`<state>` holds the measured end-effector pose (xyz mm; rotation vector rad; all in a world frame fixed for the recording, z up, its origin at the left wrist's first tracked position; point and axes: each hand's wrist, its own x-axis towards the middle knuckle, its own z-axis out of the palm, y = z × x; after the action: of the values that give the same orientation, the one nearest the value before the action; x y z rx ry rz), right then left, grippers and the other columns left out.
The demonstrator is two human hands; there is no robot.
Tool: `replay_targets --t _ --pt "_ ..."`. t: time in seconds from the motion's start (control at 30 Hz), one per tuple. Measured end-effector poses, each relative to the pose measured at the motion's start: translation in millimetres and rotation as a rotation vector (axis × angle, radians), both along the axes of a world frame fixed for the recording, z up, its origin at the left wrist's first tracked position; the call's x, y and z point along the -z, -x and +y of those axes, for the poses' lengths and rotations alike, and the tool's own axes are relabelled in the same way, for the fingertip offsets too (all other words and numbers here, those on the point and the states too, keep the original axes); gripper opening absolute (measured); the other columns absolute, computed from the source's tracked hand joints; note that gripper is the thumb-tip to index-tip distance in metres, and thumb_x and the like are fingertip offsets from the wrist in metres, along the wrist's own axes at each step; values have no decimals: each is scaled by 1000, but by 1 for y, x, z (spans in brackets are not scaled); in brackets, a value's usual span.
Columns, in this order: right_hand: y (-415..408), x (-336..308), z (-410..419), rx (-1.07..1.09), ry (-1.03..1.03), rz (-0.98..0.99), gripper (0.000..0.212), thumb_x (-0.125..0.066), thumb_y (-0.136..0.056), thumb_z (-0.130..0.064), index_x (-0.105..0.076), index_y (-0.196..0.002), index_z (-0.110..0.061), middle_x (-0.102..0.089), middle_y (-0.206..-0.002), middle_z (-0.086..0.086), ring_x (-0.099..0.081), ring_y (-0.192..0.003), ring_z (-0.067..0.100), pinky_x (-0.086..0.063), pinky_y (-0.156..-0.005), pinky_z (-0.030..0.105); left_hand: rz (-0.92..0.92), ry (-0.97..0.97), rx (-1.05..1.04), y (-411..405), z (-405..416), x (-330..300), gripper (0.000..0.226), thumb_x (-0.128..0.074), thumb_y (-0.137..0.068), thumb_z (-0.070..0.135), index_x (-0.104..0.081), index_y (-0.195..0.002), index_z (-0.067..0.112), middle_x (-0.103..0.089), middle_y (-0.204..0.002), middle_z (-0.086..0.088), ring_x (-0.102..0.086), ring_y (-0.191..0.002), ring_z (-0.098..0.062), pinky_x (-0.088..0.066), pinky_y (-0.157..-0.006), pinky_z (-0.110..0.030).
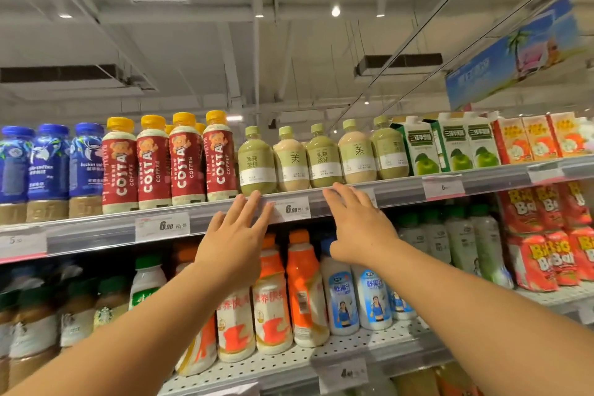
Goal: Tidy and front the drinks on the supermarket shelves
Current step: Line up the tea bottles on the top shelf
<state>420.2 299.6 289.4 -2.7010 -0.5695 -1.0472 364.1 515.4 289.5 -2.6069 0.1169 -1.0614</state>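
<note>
Both hands, left hand (pixel 236 231) and right hand (pixel 358 222), reach up with fingers spread, holding nothing. A clumsy push could topple the round green-capped tea bottles (pixel 291 159) off the grey metal shelf (pixel 398 191).

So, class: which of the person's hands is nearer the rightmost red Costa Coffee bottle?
Left. The left hand reaches just below and right of the Costa bottle; the right hand is farther right, under the green-capped bottles.

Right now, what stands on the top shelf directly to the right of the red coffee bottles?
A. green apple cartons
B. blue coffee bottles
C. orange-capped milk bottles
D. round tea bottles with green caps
D: the round tea bottles with green caps begin right after the last of the red coffee bottles on the top shelf.
</note>
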Motion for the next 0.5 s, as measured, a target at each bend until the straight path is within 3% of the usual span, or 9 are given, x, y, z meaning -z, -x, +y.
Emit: replay_targets --t 0.13,0.33,0.5 --pt "2 -1 0 47 32 18 102 -63 -77 -28 3 -154 -27 8 -160 -8 5 -147 21 -26 -115 43 -73 9 46 -7 1 6 86 -49 -83 19 -1 -153 26 9 -161 -4 9 -148 -27 -14 -117 -44" --pt "7 -9 2 109 98 17 98 -64 -76 -28 -4 -154 -26 0 -159 -9 -6 -144 22 -35 -109 44 -148 -17 82 -11 -2 5 75 -50 -82 20 -20 -151 19 -5 -157 -9 -4 -144 -33 -20 -111 -45" --pt "11 -17 -14 68 137 -35 80 -53 -82 -21 -16 -152 -29 -13 -158 -10 -17 -143 18 -33 -111 40 -159 -22 31 -9 -11 5 71 -52 -83 21 -26 -149 13 -11 -153 -11 -9 -141 -35 -23 -111 -44"
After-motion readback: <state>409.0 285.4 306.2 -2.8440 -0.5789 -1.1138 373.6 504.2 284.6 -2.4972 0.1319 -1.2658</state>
